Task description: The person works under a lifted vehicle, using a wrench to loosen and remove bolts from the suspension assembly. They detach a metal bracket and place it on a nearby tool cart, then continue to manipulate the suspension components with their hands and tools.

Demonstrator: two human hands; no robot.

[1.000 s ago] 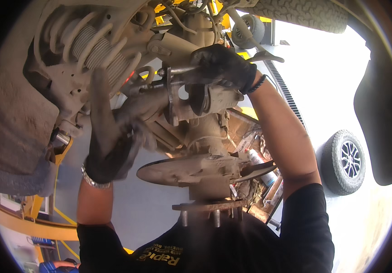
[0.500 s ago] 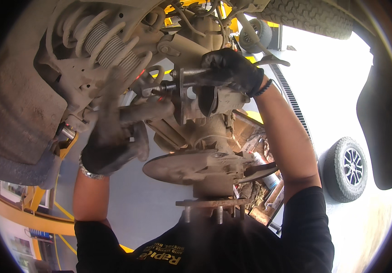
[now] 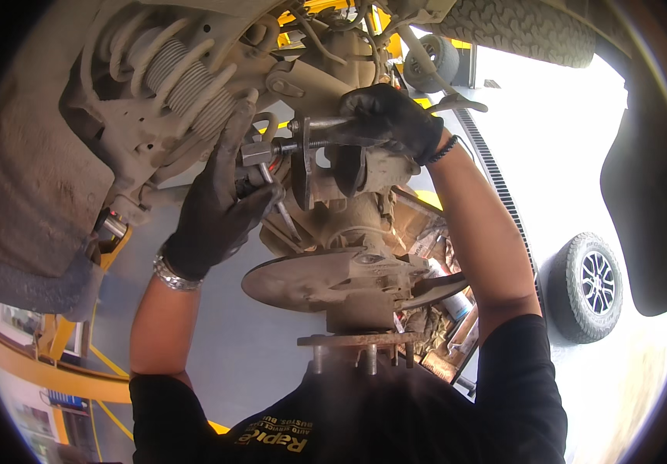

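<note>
Under coil spring (image 3: 186,77): left hand (image 3: 217,205), right hand (image 3: 391,116) gripping puller (image 3: 306,155); brake disc (image 3: 310,282) below.

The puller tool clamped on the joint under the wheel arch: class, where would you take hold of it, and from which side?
Grip the puller tool by its flat body on the right, where the right hand is. The screw head juts out to the left, at the left hand, so that side is best left for turning.
</note>
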